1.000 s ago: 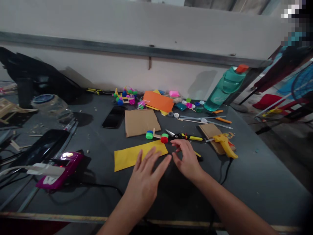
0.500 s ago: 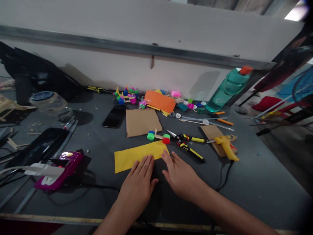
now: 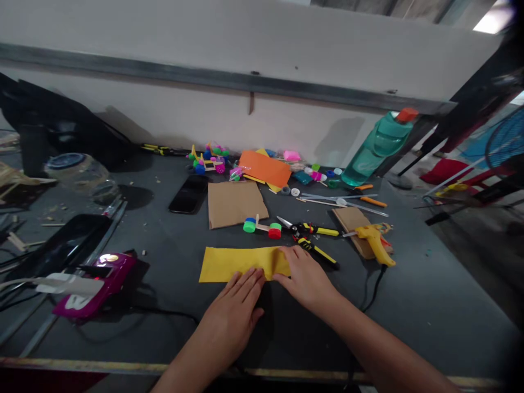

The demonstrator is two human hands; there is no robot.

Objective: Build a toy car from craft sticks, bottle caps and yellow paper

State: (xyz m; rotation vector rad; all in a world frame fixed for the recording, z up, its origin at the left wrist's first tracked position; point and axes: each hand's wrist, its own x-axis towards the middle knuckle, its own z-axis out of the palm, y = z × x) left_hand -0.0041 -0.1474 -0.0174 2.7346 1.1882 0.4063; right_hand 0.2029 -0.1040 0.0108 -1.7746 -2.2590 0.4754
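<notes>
A yellow strip of paper or felt (image 3: 229,262) lies across the dark table in front of me. My left hand (image 3: 235,314) rests with its fingers stretched flat on the strip's lower edge, near the middle. Between thumb and fingers, my right hand (image 3: 306,279) grips the strip's right end, which bends up slightly there. Just beyond the strip sits a small wheeled piece (image 3: 263,226) made of a stick with green, blue and red caps. Pliers with yellow and black handles (image 3: 315,245) lie open past my right hand.
Brown cardboard (image 3: 235,204) and a phone (image 3: 189,194) lie farther back. On the right are a yellow glue gun (image 3: 375,243) and a green bottle (image 3: 376,150). A magenta power strip (image 3: 98,286) with a cable and a clear jar (image 3: 84,177) stand left.
My right hand has taken hold of the strip's right end. The strip has turned level and shifted slightly right, its right part now bent. My left hand stays flat on it.
</notes>
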